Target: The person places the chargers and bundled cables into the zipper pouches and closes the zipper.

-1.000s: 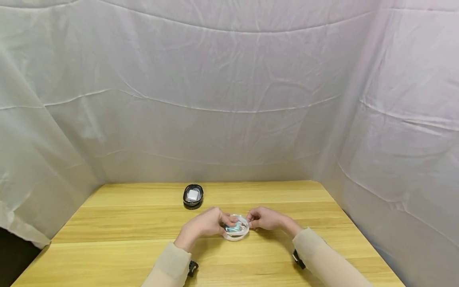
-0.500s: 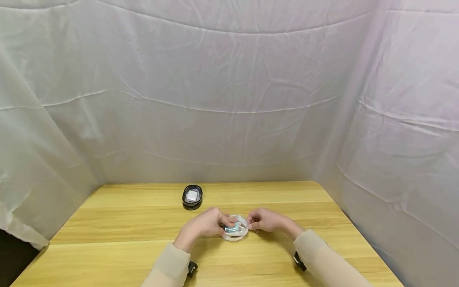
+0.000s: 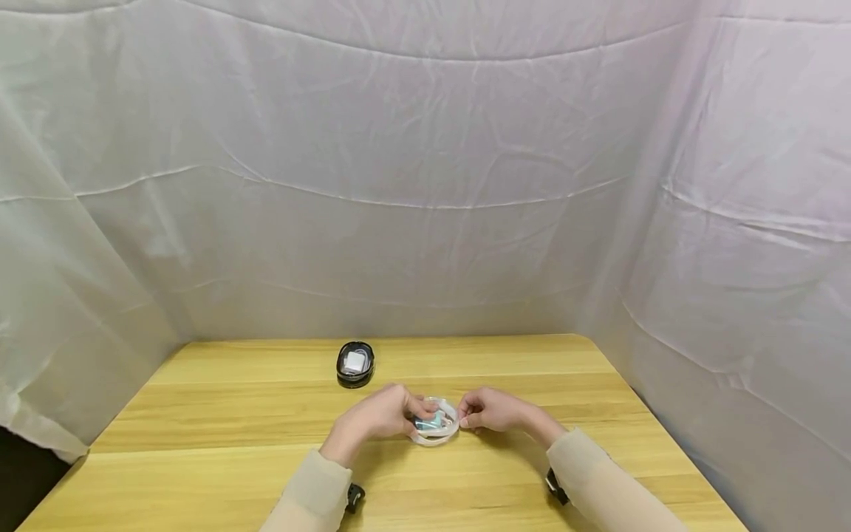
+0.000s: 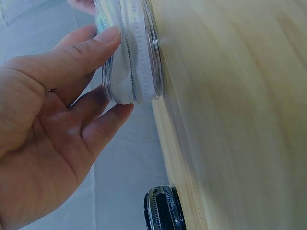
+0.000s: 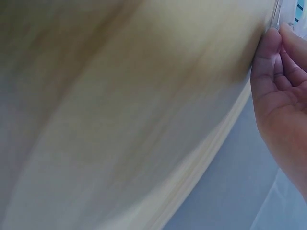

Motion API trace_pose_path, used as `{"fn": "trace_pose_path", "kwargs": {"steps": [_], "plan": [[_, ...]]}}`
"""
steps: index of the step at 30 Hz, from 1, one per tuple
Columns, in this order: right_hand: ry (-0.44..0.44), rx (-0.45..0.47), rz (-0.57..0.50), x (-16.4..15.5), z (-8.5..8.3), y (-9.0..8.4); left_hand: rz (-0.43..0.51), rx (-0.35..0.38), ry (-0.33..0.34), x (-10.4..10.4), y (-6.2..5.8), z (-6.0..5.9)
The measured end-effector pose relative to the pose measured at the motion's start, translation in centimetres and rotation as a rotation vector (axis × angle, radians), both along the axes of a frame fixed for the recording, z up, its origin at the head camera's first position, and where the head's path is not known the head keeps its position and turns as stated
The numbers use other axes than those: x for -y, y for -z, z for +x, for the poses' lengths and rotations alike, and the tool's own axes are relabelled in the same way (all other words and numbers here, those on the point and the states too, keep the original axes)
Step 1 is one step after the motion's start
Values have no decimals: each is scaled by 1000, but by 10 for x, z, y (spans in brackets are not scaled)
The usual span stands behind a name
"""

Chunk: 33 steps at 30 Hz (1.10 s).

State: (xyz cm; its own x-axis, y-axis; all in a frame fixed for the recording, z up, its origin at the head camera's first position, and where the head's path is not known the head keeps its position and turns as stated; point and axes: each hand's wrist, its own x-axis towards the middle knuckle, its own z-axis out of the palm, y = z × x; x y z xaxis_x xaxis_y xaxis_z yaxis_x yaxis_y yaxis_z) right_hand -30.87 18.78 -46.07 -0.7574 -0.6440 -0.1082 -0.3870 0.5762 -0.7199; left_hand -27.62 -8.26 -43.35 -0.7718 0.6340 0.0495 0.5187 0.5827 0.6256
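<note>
A small round clear zip case (image 3: pixel 435 428) with something teal inside lies on the wooden table (image 3: pixel 219 414) near its middle. My left hand (image 3: pixel 411 414) grips the case from the left, with thumb and fingers curled round its rim. In the left wrist view the case's white zipper band (image 4: pixel 136 62) shows between the thumb and fingers of that hand (image 4: pixel 117 72). My right hand (image 3: pixel 465 415) pinches the case's right edge. The right wrist view shows its fingertips (image 5: pixel 271 38) together by the clear rim (image 5: pixel 277 9).
A black round zip case (image 3: pixel 355 363) with a white block inside sits farther back, left of centre, and also shows as the black case (image 4: pixel 163 208) in the left wrist view. White cloth (image 3: pixel 425 185) walls the table on three sides. Bare wood lies to both sides of my hands.
</note>
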Motion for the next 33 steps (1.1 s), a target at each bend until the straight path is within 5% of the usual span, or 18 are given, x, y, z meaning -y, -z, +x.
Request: {"fn": "trace_pose_path", "kwargs": {"steps": [33], "plan": [[45, -60, 79, 10, 19, -25, -26, -15, -9, -1, 1, -2]]}}
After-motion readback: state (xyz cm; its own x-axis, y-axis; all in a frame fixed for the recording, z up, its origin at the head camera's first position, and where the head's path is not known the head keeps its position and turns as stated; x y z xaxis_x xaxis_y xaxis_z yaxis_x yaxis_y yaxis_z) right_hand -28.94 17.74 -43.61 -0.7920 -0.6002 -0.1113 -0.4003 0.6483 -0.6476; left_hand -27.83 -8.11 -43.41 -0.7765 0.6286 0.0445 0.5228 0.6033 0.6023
